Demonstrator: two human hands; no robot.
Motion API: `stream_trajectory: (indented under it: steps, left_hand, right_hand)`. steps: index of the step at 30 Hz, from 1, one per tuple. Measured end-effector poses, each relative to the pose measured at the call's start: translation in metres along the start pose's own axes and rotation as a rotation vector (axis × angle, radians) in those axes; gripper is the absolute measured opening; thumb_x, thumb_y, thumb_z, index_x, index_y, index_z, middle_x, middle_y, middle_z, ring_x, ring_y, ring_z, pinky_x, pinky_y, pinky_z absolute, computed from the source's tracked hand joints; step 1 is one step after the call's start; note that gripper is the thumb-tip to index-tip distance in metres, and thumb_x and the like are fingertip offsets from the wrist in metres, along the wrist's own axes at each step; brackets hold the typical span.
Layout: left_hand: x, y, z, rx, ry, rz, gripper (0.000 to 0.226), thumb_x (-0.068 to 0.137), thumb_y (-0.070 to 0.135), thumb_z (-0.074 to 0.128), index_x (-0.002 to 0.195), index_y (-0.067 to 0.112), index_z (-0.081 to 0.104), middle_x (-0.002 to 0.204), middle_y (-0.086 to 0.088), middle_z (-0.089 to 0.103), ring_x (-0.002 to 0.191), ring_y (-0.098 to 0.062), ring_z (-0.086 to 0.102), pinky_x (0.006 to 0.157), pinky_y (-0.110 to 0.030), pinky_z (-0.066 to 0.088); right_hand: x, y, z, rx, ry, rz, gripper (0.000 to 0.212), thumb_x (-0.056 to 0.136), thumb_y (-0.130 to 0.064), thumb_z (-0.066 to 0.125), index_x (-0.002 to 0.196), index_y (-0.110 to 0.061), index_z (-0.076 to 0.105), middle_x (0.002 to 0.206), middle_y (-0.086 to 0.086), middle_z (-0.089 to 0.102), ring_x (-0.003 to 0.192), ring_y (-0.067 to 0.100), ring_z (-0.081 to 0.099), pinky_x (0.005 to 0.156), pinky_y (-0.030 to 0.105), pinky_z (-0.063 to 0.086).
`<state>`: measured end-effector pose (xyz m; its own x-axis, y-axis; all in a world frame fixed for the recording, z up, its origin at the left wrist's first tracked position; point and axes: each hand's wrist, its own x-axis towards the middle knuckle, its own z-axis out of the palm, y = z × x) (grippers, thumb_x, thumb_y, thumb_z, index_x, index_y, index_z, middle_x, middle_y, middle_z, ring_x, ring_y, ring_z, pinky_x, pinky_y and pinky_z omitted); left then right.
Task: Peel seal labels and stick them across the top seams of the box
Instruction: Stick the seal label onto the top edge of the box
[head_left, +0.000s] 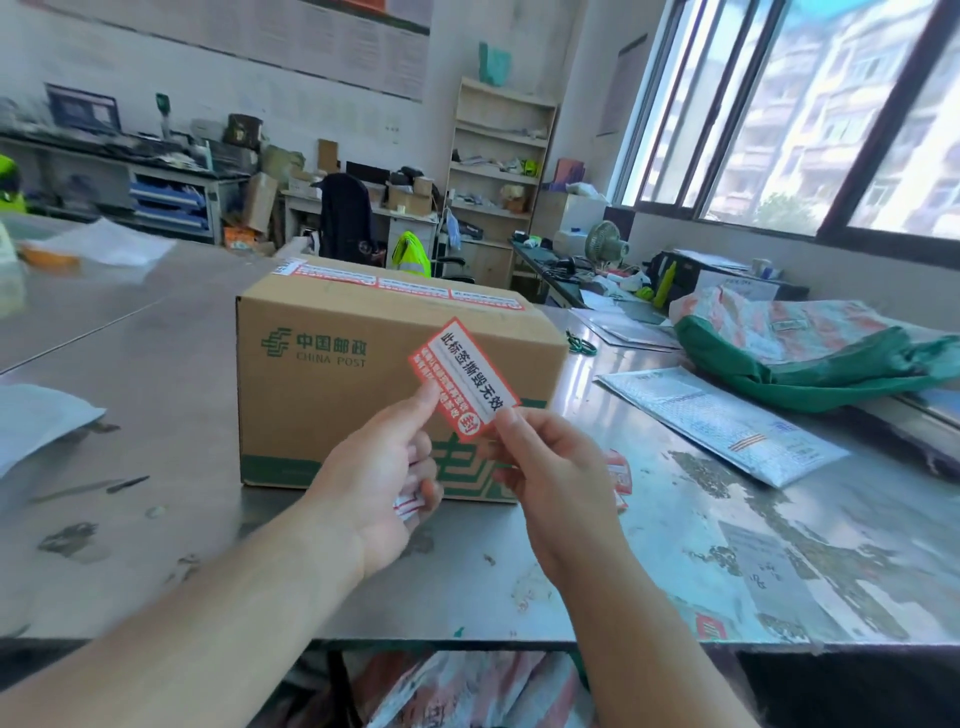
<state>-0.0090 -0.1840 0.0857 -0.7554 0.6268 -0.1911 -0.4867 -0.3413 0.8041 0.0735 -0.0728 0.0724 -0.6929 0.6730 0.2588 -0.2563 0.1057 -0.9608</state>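
A brown China Post cardboard box (332, 395) stands on the metal table (171, 415), its printed side facing me. Three red-and-white seal labels (374, 280) lie in a row along the far part of its top. In front of the box I hold one more red-and-white seal label (465, 376) in the air, tilted. My left hand (379, 478) pinches its lower left edge and also keeps crumpled white backing paper (410, 504) in its palm. My right hand (550, 462) pinches the label's lower right corner.
A grey bubble mailer (727, 421) and a green-and-orange mail sack (810, 348) lie on the table to the right. Green scissors (579, 344) rest right of the box. A white sheet (36, 421) sits at the left. Label scraps (618, 478) lie by my right hand.
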Motion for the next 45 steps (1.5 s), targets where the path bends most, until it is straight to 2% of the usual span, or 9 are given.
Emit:
stream_trajectory:
  steps: [4, 7, 11, 16, 21, 27, 33, 41, 45]
  left_hand:
    - [-0.006, -0.001, -0.005, 0.411, 0.001, 0.264, 0.026, 0.085, 0.050, 0.065, 0.094, 0.028, 0.074, 0.051, 0.015, 0.053, 0.043, 0.000, 0.045, 0.054, -0.021, 0.036]
    - [-0.006, 0.004, -0.015, 0.755, 0.088, 0.538, 0.036, 0.080, 0.062, 0.058, 0.103, 0.036, 0.068, 0.092, 0.025, 0.067, 0.085, 0.015, 0.057, 0.076, -0.013, 0.043]
    - [-0.008, 0.031, -0.012, 0.722, 0.061, 0.560, 0.046, 0.080, 0.070, 0.047, 0.094, 0.034, 0.072, 0.059, 0.009, 0.056, 0.051, -0.002, 0.049, 0.056, -0.027, 0.039]
    - [-0.004, 0.079, 0.006, 0.812, -0.095, 0.452, 0.056, 0.072, 0.073, 0.053, 0.089, 0.025, 0.075, 0.077, -0.005, 0.056, 0.055, -0.014, 0.036, 0.053, -0.028, 0.031]
    - [0.006, 0.107, 0.028, 1.095, -0.137, 0.473, 0.052, 0.073, 0.070, 0.057, 0.091, 0.023, 0.073, 0.068, 0.014, 0.066, 0.054, -0.006, 0.039, 0.059, -0.028, 0.034]
    - [0.019, 0.135, 0.058, 1.416, -0.380, 0.310, 0.035, 0.075, 0.056, 0.071, 0.088, 0.023, 0.076, 0.076, 0.012, 0.073, 0.047, -0.004, 0.041, 0.045, -0.021, 0.031]
    - [0.038, 0.140, 0.080, 1.475, -0.421, 0.200, 0.024, 0.079, 0.043, 0.076, 0.085, 0.020, 0.074, 0.079, 0.001, 0.074, 0.056, -0.012, 0.038, 0.047, -0.022, 0.029]
    - [0.083, 0.136, 0.109, 1.077, -0.117, 0.199, 0.012, 0.085, 0.030, 0.073, 0.080, 0.019, 0.075, 0.077, 0.000, 0.061, 0.059, -0.012, 0.035, 0.045, -0.020, 0.029]
    - [0.104, 0.130, 0.117, 0.948, -0.035, 0.143, 0.012, 0.083, 0.030, 0.075, 0.084, 0.018, 0.076, 0.066, 0.006, 0.053, 0.048, -0.007, 0.027, 0.041, -0.018, 0.029]
  right_hand:
    - [0.003, -0.014, -0.001, -0.073, 0.084, -0.095, 0.016, 0.096, -0.013, 0.063, 0.083, -0.006, 0.070, 0.076, 0.005, 0.076, 0.069, 0.012, 0.065, 0.064, 0.025, 0.051]
    - [0.011, -0.028, -0.009, -0.090, 0.087, -0.120, 0.019, 0.098, -0.013, 0.059, 0.083, -0.006, 0.069, 0.082, 0.011, 0.076, 0.072, 0.018, 0.065, 0.065, 0.028, 0.050]
    - [0.027, -0.056, -0.025, -0.033, -0.139, -0.003, 0.024, 0.097, -0.009, 0.054, 0.080, -0.011, 0.069, 0.080, 0.013, 0.072, 0.073, 0.024, 0.060, 0.064, 0.032, 0.047]
    - [0.049, -0.085, -0.034, -0.147, -0.389, 0.087, 0.053, 0.099, -0.004, 0.042, 0.061, -0.022, 0.073, 0.076, 0.010, 0.070, 0.071, 0.022, 0.062, 0.064, 0.032, 0.048]
    - [0.072, -0.099, -0.039, -0.290, -0.536, 0.131, 0.014, 0.088, -0.014, 0.050, 0.079, -0.009, 0.059, 0.079, 0.008, 0.071, 0.073, 0.019, 0.066, 0.065, 0.027, 0.053]
    - [0.095, -0.113, -0.041, -0.497, -0.624, 0.123, 0.012, 0.078, -0.022, 0.052, 0.076, -0.010, 0.053, 0.078, 0.007, 0.068, 0.074, 0.020, 0.057, 0.062, 0.025, 0.042]
    - [0.114, -0.124, -0.044, -0.605, -0.594, 0.094, 0.016, 0.090, -0.022, 0.055, 0.084, -0.007, 0.056, 0.084, 0.010, 0.067, 0.083, 0.026, 0.057, 0.073, 0.035, 0.043]
    - [0.154, -0.105, -0.046, -0.347, 0.032, 0.107, 0.031, 0.095, -0.038, 0.057, 0.099, -0.008, 0.065, 0.091, 0.010, 0.067, 0.078, 0.023, 0.059, 0.073, 0.035, 0.047]
    - [0.159, -0.084, -0.045, -0.143, -0.074, 0.247, 0.033, 0.096, -0.037, 0.058, 0.098, -0.007, 0.073, 0.086, 0.011, 0.070, 0.072, 0.020, 0.056, 0.063, 0.029, 0.039]
